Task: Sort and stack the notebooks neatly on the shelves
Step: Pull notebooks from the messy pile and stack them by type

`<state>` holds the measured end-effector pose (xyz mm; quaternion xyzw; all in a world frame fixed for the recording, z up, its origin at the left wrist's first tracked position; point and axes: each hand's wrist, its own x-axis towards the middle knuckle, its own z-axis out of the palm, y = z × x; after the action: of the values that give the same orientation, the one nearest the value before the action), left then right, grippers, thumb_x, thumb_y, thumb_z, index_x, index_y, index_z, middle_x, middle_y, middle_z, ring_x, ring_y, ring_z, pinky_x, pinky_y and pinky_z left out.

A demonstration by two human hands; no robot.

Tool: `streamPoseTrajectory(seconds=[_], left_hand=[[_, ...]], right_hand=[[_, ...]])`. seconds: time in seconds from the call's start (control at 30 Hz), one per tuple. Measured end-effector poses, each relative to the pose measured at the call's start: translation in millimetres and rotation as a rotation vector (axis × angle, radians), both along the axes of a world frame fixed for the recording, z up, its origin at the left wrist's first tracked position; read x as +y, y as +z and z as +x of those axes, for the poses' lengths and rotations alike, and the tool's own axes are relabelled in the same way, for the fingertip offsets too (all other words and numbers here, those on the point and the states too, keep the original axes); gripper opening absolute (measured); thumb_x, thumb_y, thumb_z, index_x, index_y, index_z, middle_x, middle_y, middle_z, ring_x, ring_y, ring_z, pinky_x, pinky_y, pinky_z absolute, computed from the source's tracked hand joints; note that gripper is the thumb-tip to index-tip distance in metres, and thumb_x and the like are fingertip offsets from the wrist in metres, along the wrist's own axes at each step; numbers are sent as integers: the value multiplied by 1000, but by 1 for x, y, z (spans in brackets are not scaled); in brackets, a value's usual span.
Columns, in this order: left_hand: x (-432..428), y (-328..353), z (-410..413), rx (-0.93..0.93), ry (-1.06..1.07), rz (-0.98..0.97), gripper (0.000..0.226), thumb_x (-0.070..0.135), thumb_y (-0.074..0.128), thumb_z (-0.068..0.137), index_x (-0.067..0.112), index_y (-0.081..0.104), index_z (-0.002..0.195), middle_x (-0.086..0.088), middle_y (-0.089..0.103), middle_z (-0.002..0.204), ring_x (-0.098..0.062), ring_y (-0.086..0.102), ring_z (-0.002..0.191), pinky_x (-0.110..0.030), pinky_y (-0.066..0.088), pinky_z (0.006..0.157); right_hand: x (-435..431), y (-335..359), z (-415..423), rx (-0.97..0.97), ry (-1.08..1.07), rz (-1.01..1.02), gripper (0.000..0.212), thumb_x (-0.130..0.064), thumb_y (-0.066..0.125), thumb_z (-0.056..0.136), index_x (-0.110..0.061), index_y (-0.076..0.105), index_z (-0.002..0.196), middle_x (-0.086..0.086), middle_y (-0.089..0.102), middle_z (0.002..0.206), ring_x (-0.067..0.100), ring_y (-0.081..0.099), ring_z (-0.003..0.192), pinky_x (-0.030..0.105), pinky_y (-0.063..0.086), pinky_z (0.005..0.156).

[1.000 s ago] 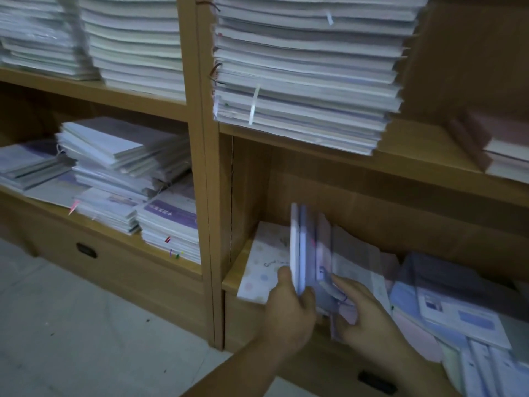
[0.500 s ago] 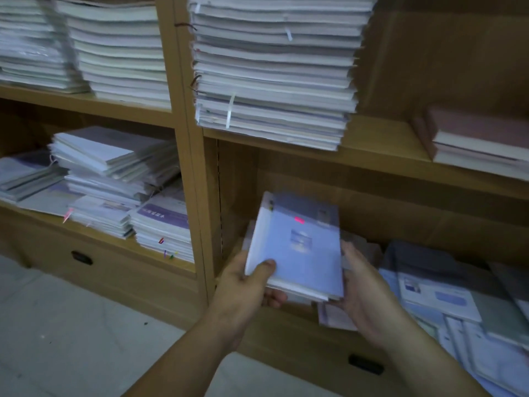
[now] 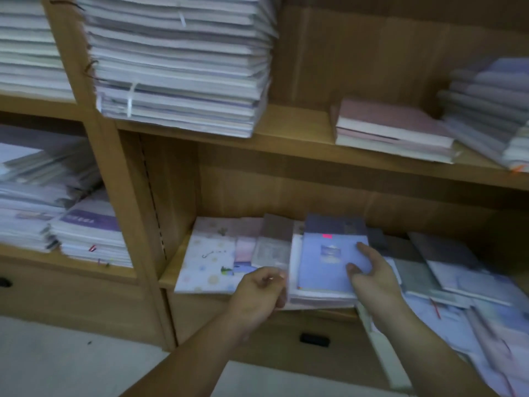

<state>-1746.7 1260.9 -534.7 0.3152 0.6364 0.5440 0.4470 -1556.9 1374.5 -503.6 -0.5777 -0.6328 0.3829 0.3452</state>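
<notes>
1. The blue notebook stack (image 3: 326, 265) lies flat on the lower shelf (image 3: 169, 270), front edge overhanging, probably awaiting a squaring push.
2. The right hand (image 3: 372, 273), at the stack's 3 o'clock edge, rests spread on its cover, steadying it.
3. The left hand (image 3: 260, 290), at its 9 o'clock, is loosely curled and seems to hold nothing.
</notes>
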Motion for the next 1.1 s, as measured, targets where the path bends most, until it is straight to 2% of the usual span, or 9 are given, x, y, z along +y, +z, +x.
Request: streamPoseTrajectory(seconds=[0.07, 0.13, 0.17, 0.33, 0.43, 0.53, 0.63, 0.77, 1.1], left_hand=[[-2, -8, -18, 153, 83, -56, 14, 15, 65, 97, 2, 70, 102, -6, 65, 80, -18, 60, 72, -23, 50, 63], [-12, -15, -49, 307, 248, -162, 16, 17, 67, 94, 8, 70, 107, -3, 70, 96, -23, 68, 92, -30, 53, 80], [-19, -16, -65, 358, 354, -200, 19, 18, 68, 93, 9, 68, 110, -3, 70, 101, -27, 68, 101, -29, 50, 82], [-50, -37, -118, 237, 600, -342, 48, 32, 71, 92, 7, 60, 132, -19, 68, 122, -40, 64, 112, -38, 52, 88], [-48, -64, -134, 76, 554, -322, 49, 47, 72, 86, 5, 67, 111, -32, 67, 105, -49, 67, 100, -40, 56, 75], [-43, -51, -130, -62, 618, -185, 32, 28, 77, 90, -1, 70, 98, -12, 68, 66, -32, 67, 65, -30, 51, 61], [-32, -43, -117, -199, 520, -127, 15, 22, 73, 94, 10, 71, 103, -4, 73, 82, -19, 65, 68, -31, 57, 59], [-36, -33, -115, -128, 485, -121, 16, 22, 59, 103, 21, 60, 119, -2, 69, 105, -26, 72, 92, -38, 64, 64], [-117, 18, -129, 79, 572, 35, 22, 16, 52, 105, 32, 61, 116, -2, 70, 105, -28, 71, 91, -32, 61, 58]], right_hand=[[5, -9, 10, -429, 13, 62, 57, -30, 62, 97, -28, 44, 151, 15, 50, 139, 37, 59, 101, 42, 51, 89], [7, -22, 4, -834, 4, 201, 61, -43, 66, 90, -33, 48, 147, 18, 31, 156, 39, 38, 135, 54, 35, 110], [5, -25, -5, -878, 49, 269, 59, -46, 66, 89, -34, 51, 145, 15, 27, 160, 38, 28, 143, 56, 28, 114], [-26, -31, -73, -573, 547, 316, 46, -39, 57, 98, -30, 56, 143, 2, 33, 163, 24, 25, 151, 38, 25, 122], [-40, -45, -106, -529, 666, 318, 51, -45, 56, 98, -35, 48, 148, -8, 28, 164, 15, 17, 154, 35, 21, 124], [-35, -58, -124, -638, 741, 329, 59, -49, 50, 100, -38, 32, 156, -13, 18, 167, 12, 6, 156, 35, 8, 125], [-30, -70, -132, -703, 753, 324, 66, -57, 44, 100, -37, 21, 159, -15, 10, 168, 9, 1, 156, 34, -1, 124], [-25, -75, -135, -709, 709, 332, 67, -60, 37, 101, -31, 20, 160, -14, 9, 168, 6, 1, 155, 30, -3, 123], [-33, -66, -138, -737, 724, 388, 53, -55, 37, 104, -39, 34, 155, -17, 14, 167, 7, 0, 155, 38, -4, 124]])
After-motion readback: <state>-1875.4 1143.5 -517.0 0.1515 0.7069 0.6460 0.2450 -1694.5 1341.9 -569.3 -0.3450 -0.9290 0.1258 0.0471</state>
